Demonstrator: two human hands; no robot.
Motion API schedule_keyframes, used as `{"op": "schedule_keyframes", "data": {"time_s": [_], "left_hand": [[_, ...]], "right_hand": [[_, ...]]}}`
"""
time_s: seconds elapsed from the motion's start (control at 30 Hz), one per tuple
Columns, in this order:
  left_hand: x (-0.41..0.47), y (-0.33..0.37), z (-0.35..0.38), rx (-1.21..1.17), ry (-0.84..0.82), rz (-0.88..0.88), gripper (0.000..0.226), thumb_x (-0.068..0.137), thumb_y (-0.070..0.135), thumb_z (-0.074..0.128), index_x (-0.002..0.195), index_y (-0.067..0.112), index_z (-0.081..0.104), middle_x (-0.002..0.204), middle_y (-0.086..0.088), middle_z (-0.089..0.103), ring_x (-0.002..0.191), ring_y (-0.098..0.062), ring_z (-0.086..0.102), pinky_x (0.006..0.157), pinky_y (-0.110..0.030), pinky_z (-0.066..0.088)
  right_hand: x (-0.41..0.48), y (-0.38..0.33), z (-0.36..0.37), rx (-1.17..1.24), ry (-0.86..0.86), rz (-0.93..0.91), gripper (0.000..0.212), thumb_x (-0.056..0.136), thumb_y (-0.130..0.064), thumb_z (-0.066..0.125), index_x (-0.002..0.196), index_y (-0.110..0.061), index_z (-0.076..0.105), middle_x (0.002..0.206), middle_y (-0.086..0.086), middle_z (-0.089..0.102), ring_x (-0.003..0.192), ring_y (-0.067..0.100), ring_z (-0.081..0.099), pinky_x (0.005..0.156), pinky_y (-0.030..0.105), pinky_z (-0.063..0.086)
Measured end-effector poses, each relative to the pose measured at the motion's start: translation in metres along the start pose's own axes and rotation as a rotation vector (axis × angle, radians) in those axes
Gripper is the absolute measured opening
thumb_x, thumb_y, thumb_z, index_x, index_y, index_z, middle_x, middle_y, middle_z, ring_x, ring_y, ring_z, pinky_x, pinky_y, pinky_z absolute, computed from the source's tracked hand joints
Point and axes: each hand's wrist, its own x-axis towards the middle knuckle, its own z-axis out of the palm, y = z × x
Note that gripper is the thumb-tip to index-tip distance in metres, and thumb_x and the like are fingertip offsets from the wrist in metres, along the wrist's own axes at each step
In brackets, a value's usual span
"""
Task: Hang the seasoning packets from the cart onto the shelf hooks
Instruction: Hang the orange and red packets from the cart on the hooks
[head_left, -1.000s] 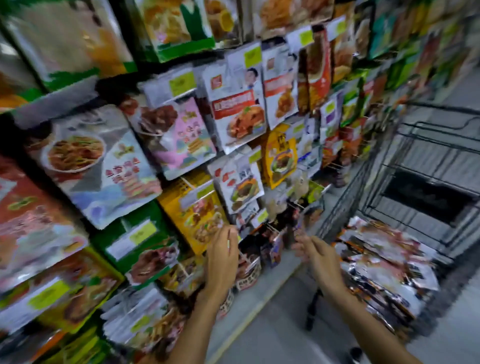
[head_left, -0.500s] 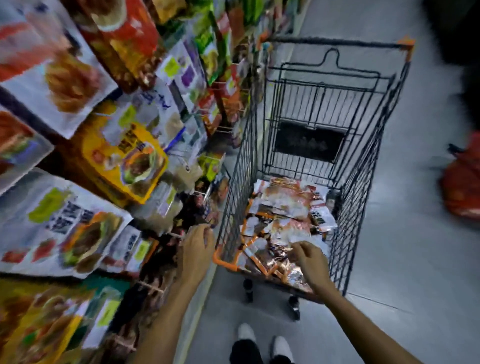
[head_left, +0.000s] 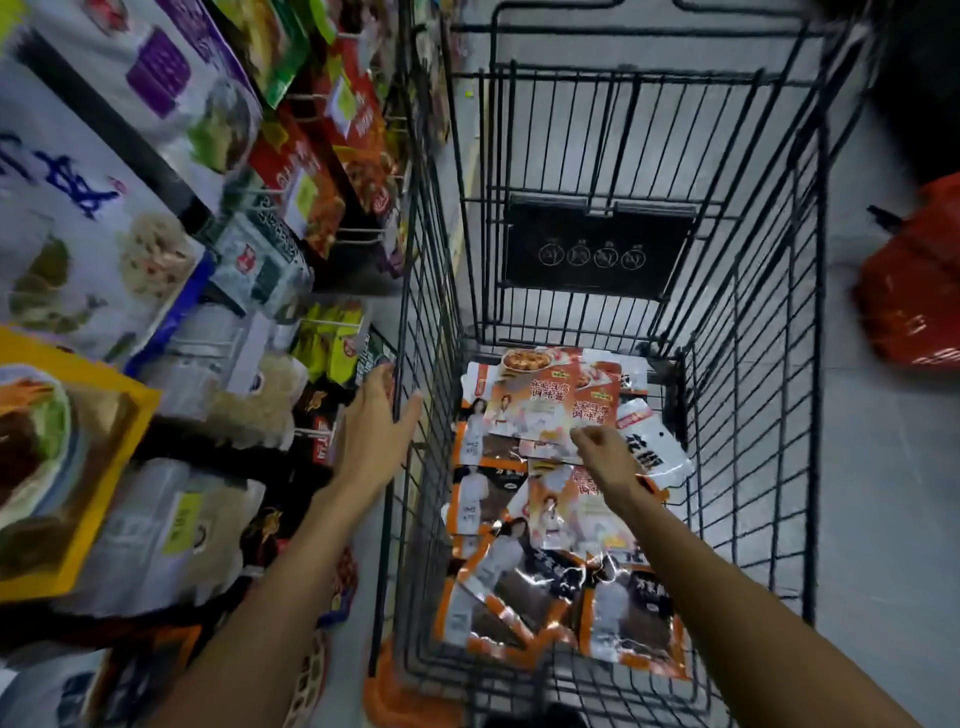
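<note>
**Spotter:** Start on the left. What's the worry there?

**Me:** The shelf (head_left: 176, 192) is crammed, with bags hanging face-out right beside the cart (head_left: 753, 364). The hooks (head_left: 358, 232) poke out between them, and a free one is hard to spot. If I come in blind I could knock a hanging bag off, or miss the hole altogether.

**Spotter:** And your left hand?

**Me:** My left hand (head_left: 374, 431) is on the cart's left rim, thumb inside and fingers outside. Clamped or just resting, I can't tell. If I lean on it the cart could roll, and it's close enough to scrape those lower bags.

**Spotter:** Now the goods.

**Me:** The seasoning packets (head_left: 519, 597) lie in a loose, overlapping heap on the bottom of the cart, and none is lifted clear. They're glossy foil, so slippery, I'd guess. My right hand (head_left: 602, 452) is down among them, fingers curled at the lower edge of the orange-and-white packet (head_left: 556, 405) on top. Pinched or only touching? I can't tell.

**Spotter:** So the risk?

**Me:** Two could come up stuck together, or one could slide out halfway. A corner might also snag in the wire mesh as it goes over the rim.

**Spotter:** Far right?

**Me:** There's a red bag (head_left: 914, 291) on the floor, well apart. It's no trouble unless the cart drifts that way.
</note>
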Motion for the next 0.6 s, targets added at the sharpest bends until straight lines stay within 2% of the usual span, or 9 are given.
{"op": "schedule_keyframes", "data": {"time_s": [0.07, 0.13, 0.2, 0.27, 0.33, 0.37, 0.43, 0.5, 0.6], "left_hand": [[0.013, -0.008, 0.009, -0.006, 0.019, 0.026, 0.055, 0.097, 0.035, 0.049, 0.144, 0.009, 0.035, 0.139, -0.014, 0.049, 0.126, -0.031, 0.045, 0.101, -0.037, 0.037], [0.022, -0.014, 0.014, 0.001, 0.031, 0.06, 0.049, 0.098, 0.033, 0.048, 0.139, 0.006, 0.041, 0.128, -0.015, 0.057, 0.117, -0.033, 0.052, 0.09, -0.035, 0.042], [0.025, -0.017, 0.016, 0.001, 0.037, 0.11, 0.039, 0.099, 0.031, 0.046, 0.128, 0.006, 0.048, 0.106, -0.006, 0.063, 0.099, -0.026, 0.058, 0.073, -0.027, 0.04], [0.024, -0.019, 0.017, -0.026, 0.062, 0.17, 0.015, 0.099, 0.028, 0.047, 0.109, 0.017, 0.05, 0.087, 0.015, 0.057, 0.082, -0.007, 0.054, 0.062, -0.01, 0.035], [0.023, -0.018, 0.016, -0.056, 0.072, 0.194, 0.003, 0.099, 0.025, 0.048, 0.101, 0.025, 0.045, 0.078, 0.021, 0.051, 0.07, 0.009, 0.052, 0.059, -0.002, 0.036], [0.023, -0.018, 0.017, -0.073, 0.067, 0.198, 0.002, 0.099, 0.024, 0.048, 0.098, 0.025, 0.046, 0.075, 0.016, 0.053, 0.068, 0.009, 0.053, 0.059, -0.005, 0.037], [0.023, -0.018, 0.018, -0.097, 0.064, 0.192, 0.005, 0.099, 0.025, 0.048, 0.097, 0.021, 0.051, 0.074, 0.0, 0.06, 0.068, -0.005, 0.055, 0.06, -0.018, 0.041], [0.024, -0.018, 0.018, -0.099, 0.07, 0.179, 0.01, 0.099, 0.026, 0.048, 0.1, 0.018, 0.055, 0.078, -0.007, 0.063, 0.07, -0.013, 0.057, 0.064, -0.03, 0.044], [0.023, -0.016, 0.017, -0.102, 0.073, 0.189, 0.014, 0.098, 0.025, 0.048, 0.101, 0.013, 0.057, 0.074, -0.005, 0.061, 0.068, -0.012, 0.054, 0.06, -0.025, 0.041]], "right_hand": [[0.033, 0.004, 0.015, 0.087, 0.009, 0.087, 0.029, 0.097, -0.031, 0.054, 0.106, -0.005, 0.061, 0.103, 0.012, 0.06, 0.096, 0.024, 0.057, 0.083, 0.036, 0.044], [0.063, 0.009, 0.029, 0.123, 0.066, 0.186, 0.055, 0.094, -0.03, 0.06, 0.132, 0.008, 0.046, 0.129, 0.021, 0.054, 0.117, 0.035, 0.053, 0.095, 0.041, 0.044], [0.084, 0.013, 0.041, 0.083, 0.11, 0.22, 0.055, 0.091, -0.031, 0.065, 0.12, 0.012, 0.05, 0.117, 0.024, 0.058, 0.108, 0.037, 0.056, 0.095, 0.047, 0.048], [0.101, 0.016, 0.051, -0.081, 0.129, 0.187, 0.042, 0.088, -0.039, 0.066, 0.087, 0.002, 0.057, 0.09, 0.022, 0.058, 0.094, 0.033, 0.058, 0.088, 0.047, 0.05], [0.112, 0.017, 0.06, -0.312, 0.108, 0.155, 0.049, 0.089, -0.05, 0.061, 0.092, -0.001, 0.057, 0.11, 0.024, 0.059, 0.11, 0.034, 0.056, 0.09, 0.038, 0.045], [0.117, 0.019, 0.065, -0.409, 0.115, 0.152, 0.063, 0.089, -0.053, 0.059, 0.114, 0.004, 0.055, 0.131, 0.024, 0.052, 0.125, 0.035, 0.048, 0.099, 0.038, 0.042], [0.122, 0.019, 0.073, -0.535, 0.161, 0.154, 0.088, 0.086, -0.056, 0.061, 0.142, 0.005, 0.032, 0.151, 0.024, 0.031, 0.139, 0.038, 0.03, 0.11, 0.045, 0.034], [0.125, 0.017, 0.076, -0.575, 0.216, 0.185, 0.101, 0.081, -0.053, 0.069, 0.147, 0.006, 0.02, 0.153, 0.025, 0.025, 0.141, 0.039, 0.025, 0.112, 0.048, 0.032], [0.132, 0.019, 0.074, -0.546, 0.252, 0.224, 0.094, 0.077, -0.047, 0.076, 0.142, 0.004, 0.032, 0.147, 0.023, 0.037, 0.135, 0.037, 0.036, 0.108, 0.046, 0.038]]}}
